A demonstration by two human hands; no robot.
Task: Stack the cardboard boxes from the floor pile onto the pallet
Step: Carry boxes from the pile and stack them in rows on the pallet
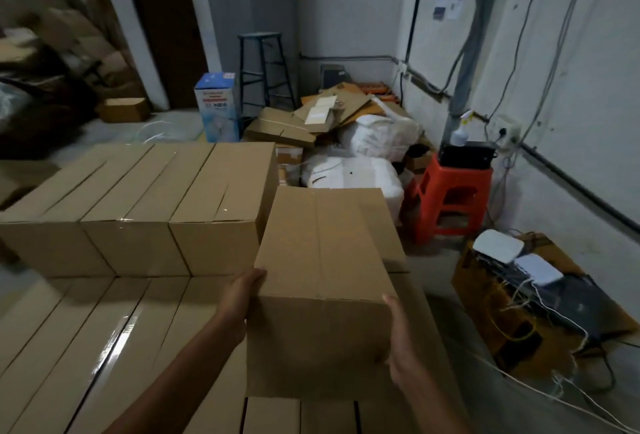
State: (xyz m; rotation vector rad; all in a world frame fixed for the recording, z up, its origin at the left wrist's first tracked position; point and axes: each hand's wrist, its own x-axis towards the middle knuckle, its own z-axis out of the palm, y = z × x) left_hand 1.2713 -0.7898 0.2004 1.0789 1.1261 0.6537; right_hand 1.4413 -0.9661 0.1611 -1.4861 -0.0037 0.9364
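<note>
Much stayed hidden. The lower layer of boxes (86, 340) ran off the left and bottom edges of the view, and whatever bore it was covered. The stock at far left (45, 35) was a dark blur. The carried box (325, 281) concealed its own right side and underside, so I could not tell whether it rested on anything.

That box sat over the right end of the lower layer. Its far left corner was just beside the end of the upper row of boxes (138, 198); whether they touched was unclear. To the right, bare floor (436, 281) lay open between the stack and an open carton of electronics (512, 312). A red stool (450, 198) stood farther back. White sacks (374, 135) and flattened cardboard (311, 115) crowded the corner behind.

The left hand (239, 298) lay flat on the box's left face near the top edge, fingers straight and pressing. The right hand (403, 340) pressed the near right edge, thumb straight along it. Its fingers were behind the box, so I could not tell how they lay.
</note>
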